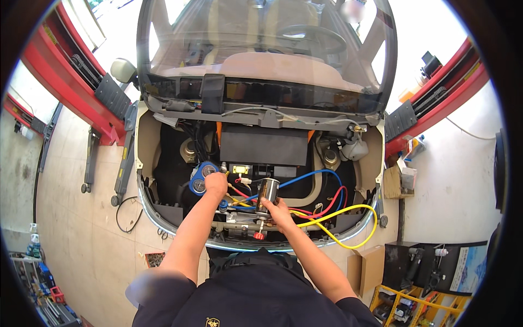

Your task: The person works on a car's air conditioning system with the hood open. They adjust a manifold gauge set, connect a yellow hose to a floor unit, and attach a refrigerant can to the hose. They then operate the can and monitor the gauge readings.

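Note:
My left hand (216,186) is closed at the right side of a blue manifold gauge set (197,186) with two round dials; what its fingertips press on is hidden. My right hand (279,213) grips a dark metal can (268,192) from its right side. A tap valve with a red knob (259,236) sticks out of the can's lower end, towards me. A yellow hose (357,245) loops out to the right. A blue hose (305,175) and a red hose (327,206) curve across the open front compartment, passing behind the can.
The car's front crossbar (223,225) lies between me and the compartment. Behind the hoses sits a dark grey box (264,145). Red lift posts (71,71) stand on both sides. A cardboard box (372,267) and a yellow rack (414,294) are at the lower right.

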Available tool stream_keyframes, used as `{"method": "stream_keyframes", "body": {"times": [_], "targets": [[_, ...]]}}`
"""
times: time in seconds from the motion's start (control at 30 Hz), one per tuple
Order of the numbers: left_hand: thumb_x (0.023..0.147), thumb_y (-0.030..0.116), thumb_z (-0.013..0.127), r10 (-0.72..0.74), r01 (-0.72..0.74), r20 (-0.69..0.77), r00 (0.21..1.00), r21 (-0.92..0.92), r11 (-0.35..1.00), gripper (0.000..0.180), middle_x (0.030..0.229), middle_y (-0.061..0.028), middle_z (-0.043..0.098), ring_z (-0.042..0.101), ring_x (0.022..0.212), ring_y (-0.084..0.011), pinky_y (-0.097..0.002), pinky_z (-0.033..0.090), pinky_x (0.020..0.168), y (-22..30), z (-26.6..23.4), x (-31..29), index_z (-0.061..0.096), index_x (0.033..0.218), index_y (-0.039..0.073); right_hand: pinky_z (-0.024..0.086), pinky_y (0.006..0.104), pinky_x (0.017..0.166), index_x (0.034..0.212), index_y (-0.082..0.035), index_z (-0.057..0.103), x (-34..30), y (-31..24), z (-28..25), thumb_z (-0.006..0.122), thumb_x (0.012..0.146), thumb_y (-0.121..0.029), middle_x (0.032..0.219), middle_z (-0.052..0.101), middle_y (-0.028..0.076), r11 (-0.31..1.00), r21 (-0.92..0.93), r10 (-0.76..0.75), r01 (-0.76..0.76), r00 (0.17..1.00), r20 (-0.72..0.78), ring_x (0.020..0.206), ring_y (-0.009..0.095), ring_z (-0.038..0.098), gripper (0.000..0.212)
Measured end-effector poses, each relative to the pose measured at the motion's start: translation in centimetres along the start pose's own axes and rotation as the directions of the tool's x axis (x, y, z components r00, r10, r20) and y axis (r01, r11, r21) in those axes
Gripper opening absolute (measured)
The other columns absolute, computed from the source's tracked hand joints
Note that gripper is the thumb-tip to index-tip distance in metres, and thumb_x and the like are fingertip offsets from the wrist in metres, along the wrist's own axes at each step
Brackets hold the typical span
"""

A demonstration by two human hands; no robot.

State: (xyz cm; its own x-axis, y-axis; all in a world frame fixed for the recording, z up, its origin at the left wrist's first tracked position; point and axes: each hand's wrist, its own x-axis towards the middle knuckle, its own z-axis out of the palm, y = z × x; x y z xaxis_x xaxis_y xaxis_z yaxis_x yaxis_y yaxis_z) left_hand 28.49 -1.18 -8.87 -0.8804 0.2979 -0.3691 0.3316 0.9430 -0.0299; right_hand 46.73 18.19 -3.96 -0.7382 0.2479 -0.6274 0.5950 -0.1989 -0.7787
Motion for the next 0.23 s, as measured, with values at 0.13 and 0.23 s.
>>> {"method": "stream_keyframes", "body": {"times": [0.13, 0.23], "targets": [[0.090, 0.041, 0.063, -0.022, 0.024, -0.051, 0.998, 0.026, 0.999, 0.036, 0.103, -0.0122, 0.075, 0.074, 0.089, -0.0280, -0.0420, 0.058, 0.074, -0.4, 1.7, 0.2, 0.077, 0.093, 0.008, 0.048, 0.0403, 0.097, 0.140, 0.010, 0.034, -1.8, 1.4, 1.1, 0.075, 0.084, -0.036, 0.124, 0.059, 0.028, 0.834, -0.508, -0.277, 0.217, 0.960, -0.046, 0.113, 0.034, 0.061, 0.083], [0.091, 0.053, 0.061, -0.232, 0.219, -0.021, 0.972, -0.257, 0.941, 0.048, 0.103, -0.0121, 0.075, 0.074, 0.088, -0.0275, -0.0419, 0.058, 0.072, -0.8, 0.4, -0.3, 0.077, 0.091, 0.008, 0.045, 0.0471, 0.102, 0.146, 0.004, 0.028, -3.7, 2.6, 0.7, 0.075, 0.083, -0.033, 0.139, 0.044, 0.033, 0.651, -0.675, -0.412, 0.346, 0.909, 0.068, 0.124, 0.041, 0.054, 0.087]]}}
